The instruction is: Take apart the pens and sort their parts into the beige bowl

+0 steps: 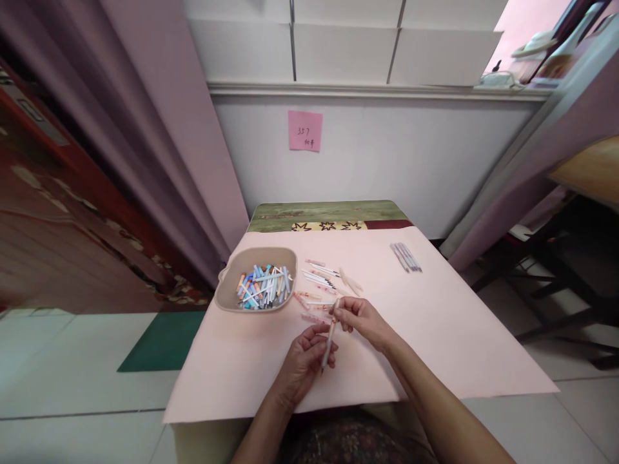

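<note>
Near the front of the table, both hands are on one slim pen (329, 343), which slants with its dark tip toward me. My left hand (305, 356) has its fingers closed around the lower part of the barrel. The fingertips of my right hand (360, 319) pinch its upper end. Just beyond my hands lie several loose pen parts: patterned pinkish barrels (316, 318), thin white refills with dark ends (316, 279) and a pale pair of pieces (350, 282).
A beige plastic basin (223, 301) on the left holds many coloured caps, barrels and white refills. Several similar pens (406, 257) lie side by side at the right. Pink paper (435, 348) covers the table, and a pink note (305, 131) is stuck to the wall.
</note>
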Available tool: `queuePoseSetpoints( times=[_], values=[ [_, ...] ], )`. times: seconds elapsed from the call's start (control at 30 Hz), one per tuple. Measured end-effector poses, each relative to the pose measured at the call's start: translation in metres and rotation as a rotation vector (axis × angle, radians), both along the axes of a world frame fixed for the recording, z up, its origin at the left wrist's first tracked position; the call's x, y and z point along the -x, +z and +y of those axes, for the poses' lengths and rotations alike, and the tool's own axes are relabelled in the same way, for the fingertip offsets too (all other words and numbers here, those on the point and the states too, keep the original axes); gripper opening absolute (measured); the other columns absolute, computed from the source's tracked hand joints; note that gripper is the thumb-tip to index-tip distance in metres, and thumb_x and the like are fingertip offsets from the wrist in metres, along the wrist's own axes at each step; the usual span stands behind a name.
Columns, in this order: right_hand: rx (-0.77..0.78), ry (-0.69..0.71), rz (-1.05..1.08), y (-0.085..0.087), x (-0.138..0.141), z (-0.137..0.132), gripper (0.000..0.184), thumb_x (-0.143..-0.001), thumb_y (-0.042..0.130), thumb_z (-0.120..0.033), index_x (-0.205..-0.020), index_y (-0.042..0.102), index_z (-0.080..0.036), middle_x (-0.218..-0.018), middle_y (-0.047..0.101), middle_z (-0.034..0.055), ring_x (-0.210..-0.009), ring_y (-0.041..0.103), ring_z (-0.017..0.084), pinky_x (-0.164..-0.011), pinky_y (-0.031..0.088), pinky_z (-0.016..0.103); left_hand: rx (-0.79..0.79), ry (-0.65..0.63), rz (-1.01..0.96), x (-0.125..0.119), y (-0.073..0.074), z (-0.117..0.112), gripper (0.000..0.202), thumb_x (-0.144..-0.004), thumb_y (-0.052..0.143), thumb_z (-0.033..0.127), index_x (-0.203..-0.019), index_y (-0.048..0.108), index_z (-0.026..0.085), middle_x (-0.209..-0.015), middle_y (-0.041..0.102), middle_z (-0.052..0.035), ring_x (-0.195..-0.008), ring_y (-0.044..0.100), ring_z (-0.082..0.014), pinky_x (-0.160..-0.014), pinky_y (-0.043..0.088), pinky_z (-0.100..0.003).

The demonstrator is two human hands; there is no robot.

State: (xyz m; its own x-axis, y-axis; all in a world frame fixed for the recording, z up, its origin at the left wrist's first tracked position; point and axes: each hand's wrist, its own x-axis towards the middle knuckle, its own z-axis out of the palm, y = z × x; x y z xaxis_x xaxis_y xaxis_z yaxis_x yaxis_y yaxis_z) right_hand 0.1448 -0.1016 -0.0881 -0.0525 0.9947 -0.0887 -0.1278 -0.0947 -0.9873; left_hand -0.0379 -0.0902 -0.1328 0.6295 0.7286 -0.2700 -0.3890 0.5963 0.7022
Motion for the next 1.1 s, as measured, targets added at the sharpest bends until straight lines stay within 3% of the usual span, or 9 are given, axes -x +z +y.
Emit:
queuePoseSetpoints(
  times=[0.1, 0.2, 0.33, 0.47, 0.6, 0.73, 0.9, 1.0, 1.1],
  values=[
    [-0.007, 0.067, 0.039, -0.002, 0.000, -0.004, 0.033, -0.077, 0.071, -0.045, -0.097, 0.069, -0.018, -0.090, 0.067, 0.0032, -0.079, 0.057, 0.014, -0.072, 0.043, 0.027, 0.005, 0.004, -0.013, 0.000, 0.001, 0.001, 0.036, -0.072, 0.076, 0.022, -0.104, 0.063, 0.013, -0.075, 0.069, -0.0077, -0.056, 0.060, -0.0127, -0.056, 0.046, -0.025],
    [0.016, 0.097, 0.112, -0.008, 0.003, -0.006, 0.032, -0.076, 0.072, -0.042, -0.098, 0.070, -0.018, -0.094, 0.069, 0.0038, -0.087, 0.059, 0.016, -0.083, 0.044, 0.031, -0.003, 0.001, -0.027, 0.000, 0.001, 0.001, 0.036, -0.073, 0.075, 0.022, -0.106, 0.063, 0.013, -0.076, 0.069, -0.0071, -0.057, 0.060, -0.0122, -0.057, 0.046, -0.024],
    [0.017, 0.079, 0.207, -0.018, 0.016, -0.007, 0.028, -0.074, 0.074, -0.041, -0.087, 0.068, -0.017, -0.077, 0.066, 0.0012, -0.066, 0.059, 0.014, -0.066, 0.049, 0.029, -0.016, 0.003, -0.049, 0.000, 0.000, 0.001, 0.036, -0.074, 0.074, 0.020, -0.108, 0.063, 0.014, -0.078, 0.069, -0.0069, -0.059, 0.061, -0.0124, -0.059, 0.047, -0.025],
    [0.019, 0.035, 0.286, -0.025, 0.028, -0.008, 0.035, -0.070, 0.077, -0.042, -0.092, 0.061, -0.020, -0.064, 0.059, -0.0036, -0.048, 0.054, 0.012, -0.047, 0.045, 0.026, -0.023, 0.021, -0.047, 0.000, 0.000, 0.001, 0.033, -0.072, 0.075, 0.020, -0.103, 0.064, 0.013, -0.076, 0.069, -0.0068, -0.059, 0.061, -0.0133, -0.059, 0.046, -0.025],
    [0.017, 0.054, 0.271, -0.027, 0.028, -0.011, 0.038, -0.077, 0.070, -0.047, -0.102, 0.063, -0.020, -0.076, 0.063, 0.0009, -0.054, 0.057, 0.013, -0.049, 0.050, 0.028, -0.013, 0.031, -0.049, -0.001, 0.002, 0.001, 0.035, -0.072, 0.076, 0.020, -0.104, 0.065, 0.012, -0.075, 0.069, -0.0070, -0.059, 0.060, -0.0125, -0.058, 0.046, -0.024],
    [0.003, 0.047, 0.274, -0.028, 0.027, -0.012, 0.028, -0.076, 0.072, -0.043, -0.084, 0.068, -0.016, -0.102, 0.063, 0.0078, -0.062, 0.060, 0.013, -0.050, 0.051, 0.028, -0.006, 0.026, -0.055, -0.002, 0.003, 0.001, 0.037, -0.071, 0.077, 0.019, -0.105, 0.065, 0.013, -0.076, 0.068, -0.0063, -0.060, 0.061, -0.0130, -0.059, 0.046, -0.025],
    [0.018, 0.041, 0.324, -0.026, 0.032, -0.011, 0.034, -0.069, 0.078, -0.041, -0.088, 0.062, -0.018, -0.070, 0.061, -0.0014, -0.046, 0.056, 0.013, -0.043, 0.047, 0.027, -0.006, 0.035, -0.054, -0.002, 0.003, 0.000, 0.032, -0.069, 0.077, 0.018, -0.099, 0.066, 0.013, -0.075, 0.068, -0.0055, -0.058, 0.060, -0.0124, -0.057, 0.046, -0.024],
    [0.011, 0.081, 0.334, -0.023, 0.032, -0.014, 0.035, -0.077, 0.070, -0.046, -0.098, 0.063, -0.018, -0.067, 0.060, -0.0019, -0.050, 0.057, 0.013, -0.050, 0.049, 0.028, -0.003, 0.058, -0.054, -0.002, 0.004, 0.000, 0.033, -0.070, 0.077, 0.019, -0.100, 0.065, 0.013, -0.074, 0.068, -0.0049, -0.058, 0.060, -0.0115, -0.058, 0.046, -0.023],
    [-0.011, 0.125, 0.331, -0.023, 0.030, -0.015, 0.030, -0.079, 0.070, -0.043, -0.093, 0.066, -0.017, -0.068, 0.062, -0.0001, -0.053, 0.058, 0.013, -0.056, 0.049, 0.028, 0.008, 0.068, -0.054, -0.002, 0.005, 0.000, 0.033, -0.069, 0.078, 0.018, -0.099, 0.065, 0.014, -0.074, 0.067, -0.0035, -0.058, 0.060, -0.0109, -0.058, 0.047, -0.023]
  ],
)
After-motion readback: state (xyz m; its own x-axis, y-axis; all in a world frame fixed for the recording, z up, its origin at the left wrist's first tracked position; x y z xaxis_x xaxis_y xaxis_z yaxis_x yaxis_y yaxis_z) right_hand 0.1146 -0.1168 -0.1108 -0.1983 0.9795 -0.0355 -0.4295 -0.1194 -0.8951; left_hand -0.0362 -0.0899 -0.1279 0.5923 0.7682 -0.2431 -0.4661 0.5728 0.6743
